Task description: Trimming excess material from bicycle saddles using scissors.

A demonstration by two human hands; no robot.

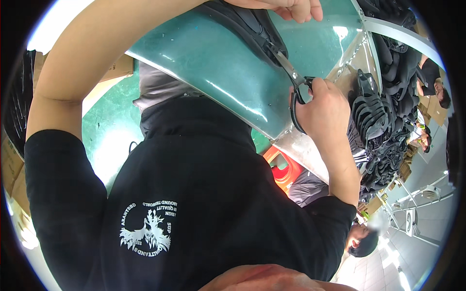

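Note:
A black padded piece [242, 26], shaped rather like a shoe upper, lies on the green tabletop [208, 72]. My right hand [323, 111] is closed round the black handles of a pair of scissors [292, 73]. The metal blades reach up and left, their tips over the near right end of the black piece. At the top edge my left hand [296, 8] lies over the far side of the piece. Its fingers are loosely bent and apart, past the piece's right edge. The picture's edge cuts off part of this hand, so its thumb is hidden.
Many black shaped pieces [371, 111] are heaped along the right, beyond a metal table edge. An orange-red plastic stool [282, 169] stands under the table's near corner. Cardboard boxes [119, 68] sit at the left. Other people [429, 80] are at the far right.

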